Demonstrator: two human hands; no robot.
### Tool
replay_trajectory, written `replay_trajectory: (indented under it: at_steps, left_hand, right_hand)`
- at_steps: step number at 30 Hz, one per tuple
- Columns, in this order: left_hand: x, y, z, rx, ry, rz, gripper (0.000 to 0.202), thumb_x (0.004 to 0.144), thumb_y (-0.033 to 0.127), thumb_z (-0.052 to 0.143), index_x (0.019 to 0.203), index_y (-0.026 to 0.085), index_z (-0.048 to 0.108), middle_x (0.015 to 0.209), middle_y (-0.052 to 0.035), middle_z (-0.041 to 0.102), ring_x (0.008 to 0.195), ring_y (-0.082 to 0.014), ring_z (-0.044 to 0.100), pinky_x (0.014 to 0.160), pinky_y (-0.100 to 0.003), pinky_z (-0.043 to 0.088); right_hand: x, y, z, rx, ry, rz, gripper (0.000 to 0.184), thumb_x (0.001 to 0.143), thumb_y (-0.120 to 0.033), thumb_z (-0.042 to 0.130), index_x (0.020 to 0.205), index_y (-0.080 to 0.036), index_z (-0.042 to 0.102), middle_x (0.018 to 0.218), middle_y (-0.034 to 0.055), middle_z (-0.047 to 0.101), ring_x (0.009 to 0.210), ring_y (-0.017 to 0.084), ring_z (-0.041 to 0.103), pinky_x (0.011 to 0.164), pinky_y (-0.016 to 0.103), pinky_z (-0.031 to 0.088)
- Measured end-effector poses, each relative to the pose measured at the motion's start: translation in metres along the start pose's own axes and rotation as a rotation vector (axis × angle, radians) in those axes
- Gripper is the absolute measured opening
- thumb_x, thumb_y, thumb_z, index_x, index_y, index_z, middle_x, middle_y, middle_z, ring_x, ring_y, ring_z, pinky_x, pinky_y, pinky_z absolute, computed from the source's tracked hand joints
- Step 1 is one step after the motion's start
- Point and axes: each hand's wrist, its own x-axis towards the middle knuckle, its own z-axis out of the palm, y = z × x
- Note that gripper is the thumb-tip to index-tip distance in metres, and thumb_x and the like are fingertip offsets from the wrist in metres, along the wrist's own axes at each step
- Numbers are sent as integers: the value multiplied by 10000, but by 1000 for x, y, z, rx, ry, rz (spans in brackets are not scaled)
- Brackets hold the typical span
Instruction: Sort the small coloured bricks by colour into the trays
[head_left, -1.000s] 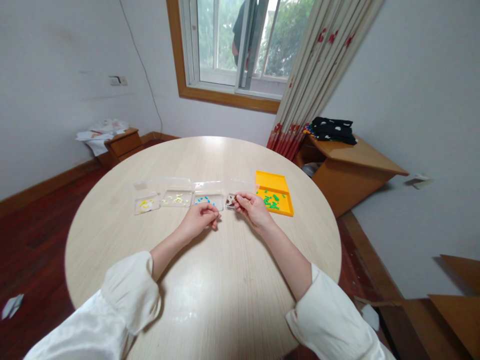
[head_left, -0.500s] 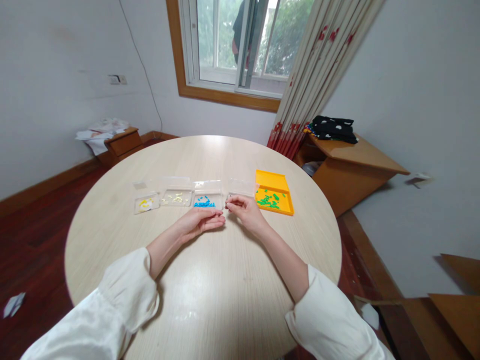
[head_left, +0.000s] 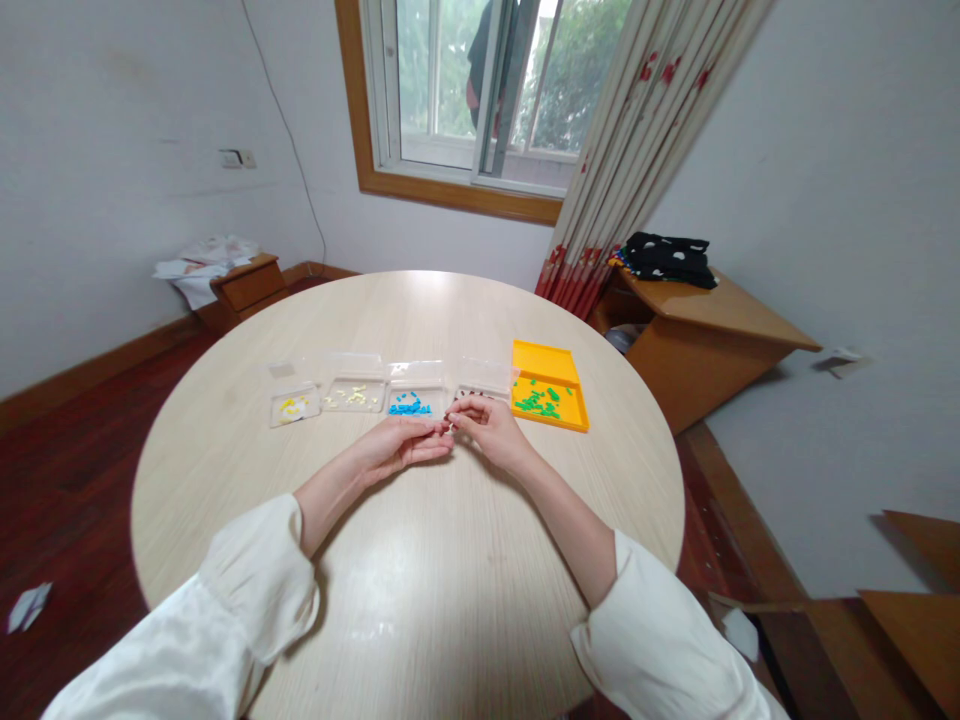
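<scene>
My left hand is just in front of the clear box with blue pieces. Its thumb and index finger are pressed together at the tips, while the other fingers stretch out to the right. My right hand meets those fingertips in a pinch. Something tiny, partly dark and partly pale, shows between the two hands, too small to name. Behind my right hand stands an open clear box with small dark pieces, partly covered by the hand. To its right, an open yellow box holds small green pieces.
Farther left on the round wooden table are a clear box of cream pieces and a smaller one with yellow pieces. Their lids lie open toward the back. A side cabinet stands beyond the table's right edge.
My right hand has moved slightly left and down, away from the box of dark pieces, and now touches the left fingertips. My left hand has stayed nearly in place.
</scene>
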Motion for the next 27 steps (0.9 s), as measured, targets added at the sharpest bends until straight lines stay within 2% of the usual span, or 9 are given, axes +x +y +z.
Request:
replay_trajectory:
  at_steps: [6, 13, 17, 22, 27]
  left_hand:
    - [1, -1, -4, 44, 12, 27, 156, 820, 10, 522, 778, 33, 670, 715, -114, 701, 660, -134, 684, 724, -229, 572]
    - [1, 0, -4, 66, 0, 43, 112, 795, 11, 570, 742, 49, 661, 682, -76, 681, 536, -82, 628, 604, -194, 555]
    - [2, 0, -6, 66, -14, 57, 74, 784, 33, 603, 738, 49, 658, 643, -54, 663, 493, -62, 589, 553, -178, 537]
    - [4, -1, -8, 41, -31, 64, 64, 771, 22, 615, 743, 62, 657, 640, -47, 669, 523, -68, 605, 572, -173, 541]
    - [5, -2, -8, 6, 19, 76, 122, 754, -45, 586, 762, 47, 666, 652, -74, 678, 565, -94, 639, 615, -195, 559]
  right_hand:
    - [2, -3, -4, -14, 76, -11, 204, 659, -371, 683, 678, -179, 616, 659, 7, 657, 627, 125, 596, 646, 268, 466]
    - [3, -4, -7, 31, 151, 0, 298, 637, -461, 710, 679, -180, 622, 673, 17, 667, 635, 126, 600, 679, 278, 479]
    - [3, -8, -8, 87, 218, 14, 322, 593, -461, 739, 701, -182, 620, 649, 5, 664, 615, 123, 606, 664, 273, 492]
    - [4, -11, -15, 88, 357, -2, 317, 605, -449, 721, 725, -175, 614, 631, 3, 655, 583, 126, 600, 621, 270, 492]
    - [7, -8, -21, 54, 457, -28, 324, 642, -432, 686, 824, -169, 633, 656, 15, 665, 609, 133, 601, 624, 277, 490]
